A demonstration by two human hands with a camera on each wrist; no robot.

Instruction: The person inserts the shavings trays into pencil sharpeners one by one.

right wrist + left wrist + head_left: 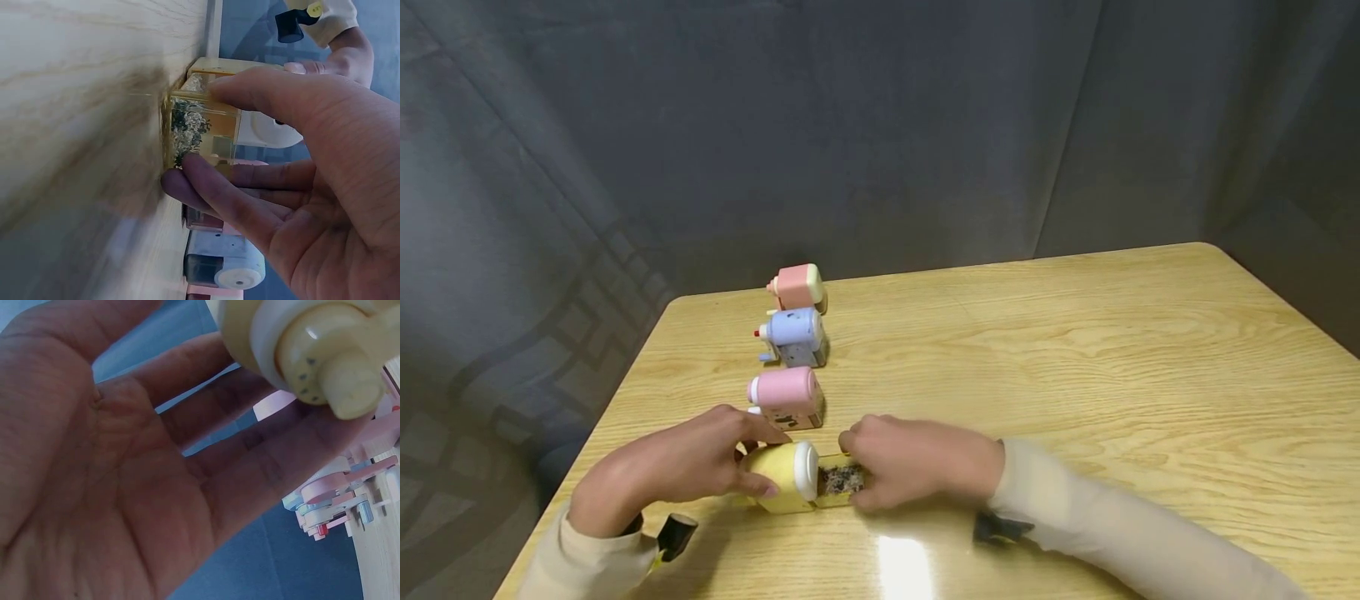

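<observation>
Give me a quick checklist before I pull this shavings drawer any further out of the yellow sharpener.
1. Left hand steadies the yellow sharpener: ok.
2. Right hand grips the drawer: ok.
3. Drawer partly out: ok.
4. Shavings inside, so keep it level: cannot tell whether it is level.
5. Pink sharpener stands close behind: not ok, little room.
6. Table free to the right: ok.

The head view looks down and forward over the bench (1075,350) at the yellow sharpener (786,477) from above; the left wrist view sits close under its crank end (325,362), the right wrist view close against its clear drawer (200,134); all three share that sharpener
</observation>
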